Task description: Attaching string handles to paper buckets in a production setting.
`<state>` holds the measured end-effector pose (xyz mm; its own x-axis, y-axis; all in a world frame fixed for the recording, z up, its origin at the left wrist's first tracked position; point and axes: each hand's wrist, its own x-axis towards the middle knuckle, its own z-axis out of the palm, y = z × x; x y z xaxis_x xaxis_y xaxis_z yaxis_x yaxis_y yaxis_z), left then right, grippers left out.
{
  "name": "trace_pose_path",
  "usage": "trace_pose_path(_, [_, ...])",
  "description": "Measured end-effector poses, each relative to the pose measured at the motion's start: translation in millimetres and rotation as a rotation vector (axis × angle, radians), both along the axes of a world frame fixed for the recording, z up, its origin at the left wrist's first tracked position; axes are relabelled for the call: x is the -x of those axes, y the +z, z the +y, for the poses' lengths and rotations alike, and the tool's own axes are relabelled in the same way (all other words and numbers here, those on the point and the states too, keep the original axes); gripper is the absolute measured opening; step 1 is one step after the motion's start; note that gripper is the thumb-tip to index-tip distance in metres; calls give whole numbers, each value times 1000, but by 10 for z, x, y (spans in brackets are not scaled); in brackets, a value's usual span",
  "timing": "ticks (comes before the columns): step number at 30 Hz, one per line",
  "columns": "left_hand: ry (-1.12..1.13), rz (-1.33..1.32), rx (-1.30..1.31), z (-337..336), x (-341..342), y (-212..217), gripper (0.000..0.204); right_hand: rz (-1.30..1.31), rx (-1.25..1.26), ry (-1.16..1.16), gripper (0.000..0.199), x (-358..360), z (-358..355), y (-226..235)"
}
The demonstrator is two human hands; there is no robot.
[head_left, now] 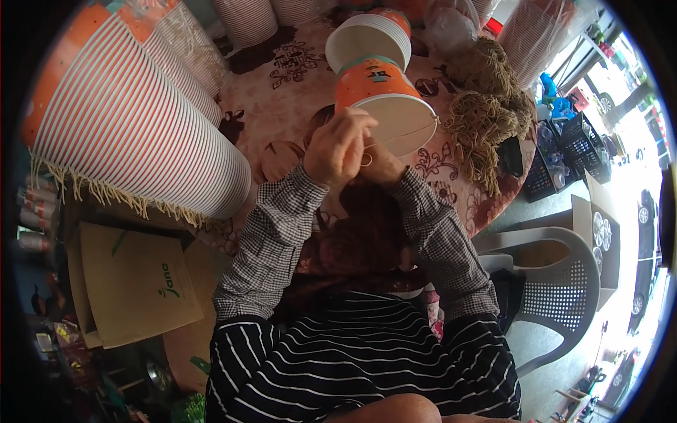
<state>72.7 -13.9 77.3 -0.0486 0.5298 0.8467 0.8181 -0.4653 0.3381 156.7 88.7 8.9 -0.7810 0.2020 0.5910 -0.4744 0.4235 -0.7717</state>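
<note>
Work piece: orange bucket (388,106) with a white rim and white inside; located on the table directly ahead of the person, tilted with its mouth toward them, just beyond both hands.
Cord: a thin, pale cord (416,130) crosses the bucket's mouth from the right side of the rim toward the hands; a small loop shows between the hands.
Left hand (335,148): partly closed, fingers bent, raised at the near left edge of the bucket; whether it grips the cord cannot be told.
Right hand (384,166): at the lower rim, partly covered by the left; fingers mostly hidden, so its opening and hold cannot be told.
Table: flower-patterned tablecloth (282,88); nested buckets (360,44) lie on their side behind the work piece; a cord heap (486,116) lies to the right, a dark object (510,156) beside it, kind unclear.
Left side: tall bucket stack (148,127), leaning, cord ends hanging below it; cardboard box (134,282) beneath.
Right side: grey plastic chair (564,289); black crates (543,166) beyond.
</note>
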Motion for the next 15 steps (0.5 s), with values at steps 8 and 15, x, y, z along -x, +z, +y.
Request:
trace_pose_path(8, [180, -161, 424, -202, 329, -452, 24, -547, 375, 233, 22, -182, 189, 244])
trace_pose_path(15, [90, -289, 591, -207, 323, -645, 28, -634, 355, 202, 21, -145, 218, 201])
